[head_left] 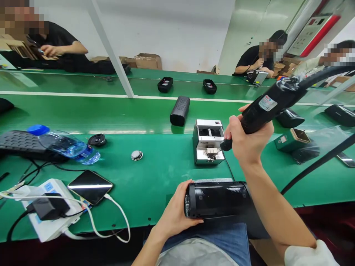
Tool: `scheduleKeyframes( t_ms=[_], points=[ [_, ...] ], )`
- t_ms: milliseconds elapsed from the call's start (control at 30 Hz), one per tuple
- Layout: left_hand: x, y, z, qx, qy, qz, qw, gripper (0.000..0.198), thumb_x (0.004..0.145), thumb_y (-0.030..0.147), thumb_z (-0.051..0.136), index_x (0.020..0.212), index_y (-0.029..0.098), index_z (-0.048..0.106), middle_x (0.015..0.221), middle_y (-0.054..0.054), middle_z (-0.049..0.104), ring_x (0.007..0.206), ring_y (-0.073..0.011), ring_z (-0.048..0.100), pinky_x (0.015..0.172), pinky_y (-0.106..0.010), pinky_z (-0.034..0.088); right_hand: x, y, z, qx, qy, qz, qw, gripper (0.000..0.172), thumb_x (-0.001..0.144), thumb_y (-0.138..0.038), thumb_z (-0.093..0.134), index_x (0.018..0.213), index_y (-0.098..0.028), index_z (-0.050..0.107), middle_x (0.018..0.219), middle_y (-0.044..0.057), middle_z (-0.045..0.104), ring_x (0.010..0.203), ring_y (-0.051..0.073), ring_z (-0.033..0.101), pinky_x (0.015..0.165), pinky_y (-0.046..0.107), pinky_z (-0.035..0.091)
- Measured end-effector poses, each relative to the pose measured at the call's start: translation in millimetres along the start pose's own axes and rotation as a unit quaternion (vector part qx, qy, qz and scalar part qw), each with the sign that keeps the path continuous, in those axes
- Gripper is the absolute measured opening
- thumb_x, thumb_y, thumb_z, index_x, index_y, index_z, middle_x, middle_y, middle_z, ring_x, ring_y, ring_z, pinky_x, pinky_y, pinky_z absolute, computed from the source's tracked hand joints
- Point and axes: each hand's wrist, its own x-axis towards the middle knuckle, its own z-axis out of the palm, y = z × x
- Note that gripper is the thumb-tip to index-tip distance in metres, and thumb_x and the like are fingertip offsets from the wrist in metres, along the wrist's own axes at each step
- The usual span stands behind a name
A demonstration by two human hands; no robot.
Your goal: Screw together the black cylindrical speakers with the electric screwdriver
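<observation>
Head view: left hand (175, 214) cups the black speaker (219, 199); right hand (248, 142) grips the electric screwdriver (266, 107) tightly.

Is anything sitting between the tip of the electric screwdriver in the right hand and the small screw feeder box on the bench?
Nothing visible does. The right hand holds the electric screwdriver tilted, its tip right at the front tray of the screw feeder box. The left hand steadies the black speaker housing nearer the person, clear of that gap.
</observation>
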Motion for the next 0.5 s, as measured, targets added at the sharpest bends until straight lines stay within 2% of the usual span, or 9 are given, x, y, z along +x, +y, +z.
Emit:
scheduleKeyframes(
  t_ms=[200, 300, 400, 500],
  points=[
    [-1, 0, 0.0, 0.008, -0.011, -0.004, 1.0, 0.128, 0.071, 0.018, 0.109, 0.172, 0.032, 0.032, 0.176, -0.019, 0.048, 0.165, -0.0434, 0.052, 0.139, -0.064, 0.044, 0, 0, 1, 0.009, -0.007, 0.012, 1.0, 0.026, 0.087, -0.027, 0.079, 0.106, -0.022, 0.063, 0.065, -0.009, 0.06, 0.043, 0.014, 0.056, 0.042, 0.029, 0.048],
    [-1, 0, 0.1, 0.013, -0.006, 0.001, 1.0, 0.127, 0.072, 0.018, 0.108, 0.173, 0.032, 0.033, 0.175, -0.019, 0.049, 0.164, -0.0435, 0.053, 0.139, -0.064, 0.045, -3, -1, -5, 0.012, -0.022, 0.019, 0.999, 0.025, 0.088, -0.026, 0.08, 0.107, -0.022, 0.065, 0.065, -0.008, 0.06, 0.043, 0.015, 0.057, 0.042, 0.029, 0.048],
    [-1, 1, -0.9, 0.014, -0.005, 0.007, 1.0, 0.125, 0.071, 0.02, 0.108, 0.172, 0.031, 0.036, 0.174, -0.018, 0.051, 0.163, -0.0443, 0.055, 0.137, -0.064, 0.047, -3, -11, -21, 0.026, -0.033, 0.005, 0.999, 0.021, 0.09, -0.022, 0.081, 0.107, -0.023, 0.067, 0.063, -0.008, 0.058, 0.042, 0.015, 0.054, 0.043, 0.031, 0.048],
    [0, 1, -1.9, 0.018, -0.002, 0.011, 1.0, 0.122, 0.072, 0.02, 0.107, 0.171, 0.031, 0.037, 0.173, -0.017, 0.052, 0.162, -0.044, 0.055, 0.137, -0.064, 0.047, 0, -29, -49, 0.018, -0.025, -0.022, 0.999, 0.023, 0.088, -0.014, 0.081, 0.107, -0.023, 0.071, 0.064, -0.006, 0.057, 0.043, 0.016, 0.051, 0.043, 0.034, 0.044]
  ],
)
